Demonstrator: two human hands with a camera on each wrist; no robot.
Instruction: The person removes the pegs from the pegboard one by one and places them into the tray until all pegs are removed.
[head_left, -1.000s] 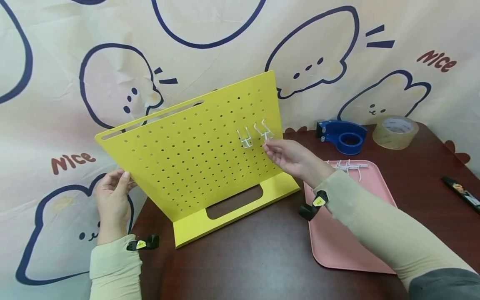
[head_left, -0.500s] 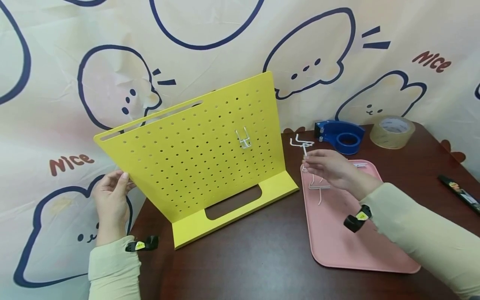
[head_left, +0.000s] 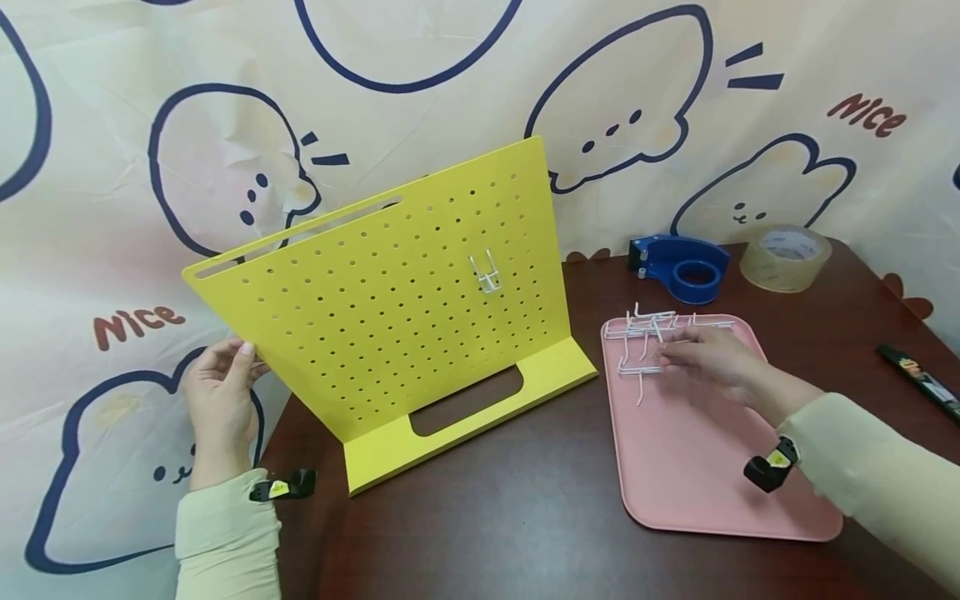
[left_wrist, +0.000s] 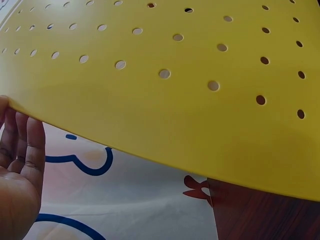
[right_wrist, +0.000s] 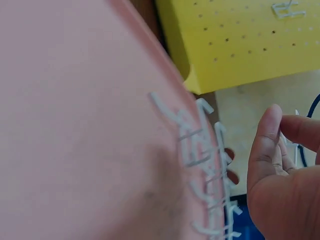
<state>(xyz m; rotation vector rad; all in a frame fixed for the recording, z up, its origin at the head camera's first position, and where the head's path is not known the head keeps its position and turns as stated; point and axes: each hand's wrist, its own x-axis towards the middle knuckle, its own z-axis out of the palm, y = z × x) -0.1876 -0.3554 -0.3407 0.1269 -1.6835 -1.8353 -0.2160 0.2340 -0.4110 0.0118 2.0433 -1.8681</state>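
Note:
A yellow pegboard (head_left: 390, 292) stands tilted on its base, with one white wire hook (head_left: 487, 273) in its holes. At its left edge my left hand (head_left: 225, 396) pinches the board between thumb and fingers; the left wrist view shows the fingers (left_wrist: 35, 142) behind the edge. My right hand (head_left: 708, 358) is over the far part of a pink tray (head_left: 727, 475) and pinches a white wire hook (head_left: 658, 327) between thumb and fingertips. In the right wrist view that hook is mostly hidden behind the hand (right_wrist: 285, 165). Several more white hooks (right_wrist: 210, 170) lie along the tray's far end.
Behind the tray are a blue tape dispenser (head_left: 693, 271) and a roll of clear tape (head_left: 785, 258). A black packet (head_left: 921, 379) lies at the right of the dark wooden table (head_left: 495, 517). A printed cloth (head_left: 420, 125) hangs behind the board.
My right hand has moved right from the pegboard to over the tray, taking the second hook away from the board. The left hand keeps its grip on the edge.

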